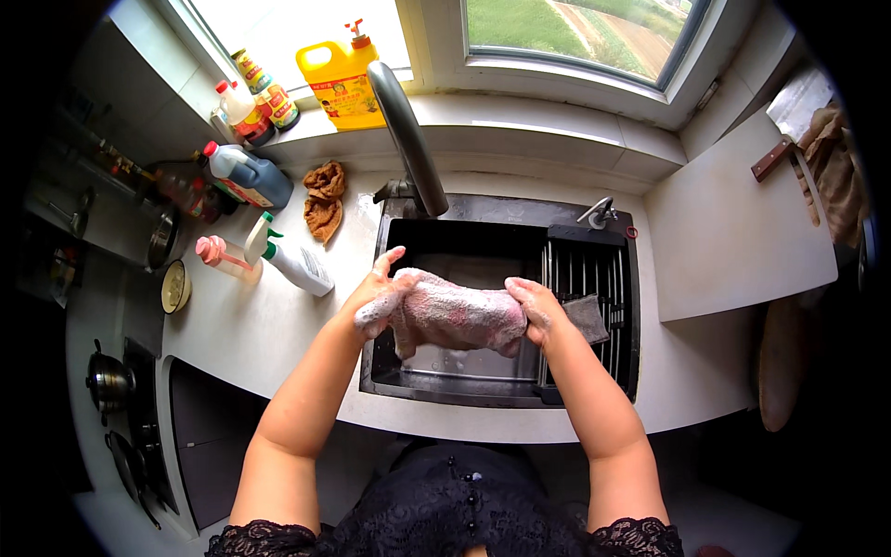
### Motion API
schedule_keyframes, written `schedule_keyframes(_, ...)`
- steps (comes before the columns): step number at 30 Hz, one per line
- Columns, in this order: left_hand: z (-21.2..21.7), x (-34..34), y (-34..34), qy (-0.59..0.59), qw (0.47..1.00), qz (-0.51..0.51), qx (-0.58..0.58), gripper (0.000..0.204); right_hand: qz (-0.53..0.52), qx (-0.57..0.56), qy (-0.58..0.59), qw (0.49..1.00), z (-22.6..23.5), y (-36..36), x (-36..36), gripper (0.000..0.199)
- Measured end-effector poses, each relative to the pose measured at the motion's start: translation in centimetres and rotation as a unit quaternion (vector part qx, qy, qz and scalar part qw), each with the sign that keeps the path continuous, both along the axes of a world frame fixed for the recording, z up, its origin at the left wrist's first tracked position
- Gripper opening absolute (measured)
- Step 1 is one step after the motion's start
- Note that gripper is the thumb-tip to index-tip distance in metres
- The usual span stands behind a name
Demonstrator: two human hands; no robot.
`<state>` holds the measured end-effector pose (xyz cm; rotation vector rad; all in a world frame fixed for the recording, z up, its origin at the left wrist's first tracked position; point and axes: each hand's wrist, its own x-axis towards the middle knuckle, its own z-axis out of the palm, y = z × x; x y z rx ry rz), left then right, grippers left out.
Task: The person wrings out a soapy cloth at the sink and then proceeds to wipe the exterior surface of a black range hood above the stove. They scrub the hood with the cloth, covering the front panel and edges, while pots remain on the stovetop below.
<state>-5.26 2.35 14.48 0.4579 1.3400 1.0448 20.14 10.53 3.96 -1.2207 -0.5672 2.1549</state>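
A wet, greyish-pink cloth (pixel 459 311) is stretched between my two hands over the dark sink (pixel 399 382). White suds coat it. My left hand (pixel 379 302), foamy across the thumb side, grips the cloth's left end with one finger pointing away. At the other end, my right hand (pixel 538 311) pinches the edge, thumb on top. The cloth's lower part sags above the basin, and some foam shows on the basin floor below. A curved grey faucet (pixel 408 139) rises behind the sink.
A rack of metal bars (pixel 603 278) covers the sink's right side, with a grey pad (pixel 587 318) on it. Left stand a spray bottle (pixel 299 267), a pink-capped bottle (pixel 227 255) and a crumpled brown cloth (pixel 324 200). A yellow jug (pixel 343 88) is on the sill; a cutting board (pixel 733 232) leans right.
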Motion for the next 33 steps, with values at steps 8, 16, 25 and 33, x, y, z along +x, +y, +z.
schedule_keyframes(8, -5.8, -1.1, 0.2, -0.094, 0.990, -0.072, -0.072, 0.068, 0.354, 0.318, -0.120, 0.871, -2.8, -1.3, -0.7, 0.100)
schedule_keyframes(16, -4.8, -1.1, -6.3, 0.557, 0.772, -0.304, -0.038, 0.041, 0.287, 0.598, -0.417, 0.622, 3.3, -1.7, -0.2, 0.020)
schedule_keyframes(25, 1.9, -7.1, -18.5, -0.169, 0.958, 0.199, 0.122, 0.028, 0.202, 0.072, 0.172, 0.962, 12.3, -9.7, -11.5, 0.044)
schedule_keyframes(33, 6.8, -16.7, -36.9, -0.291, 0.847, 0.338, 0.288, 0.073, 0.355, 0.803, -0.026, 0.478, 19.4, -34.3, -31.4, 0.061)
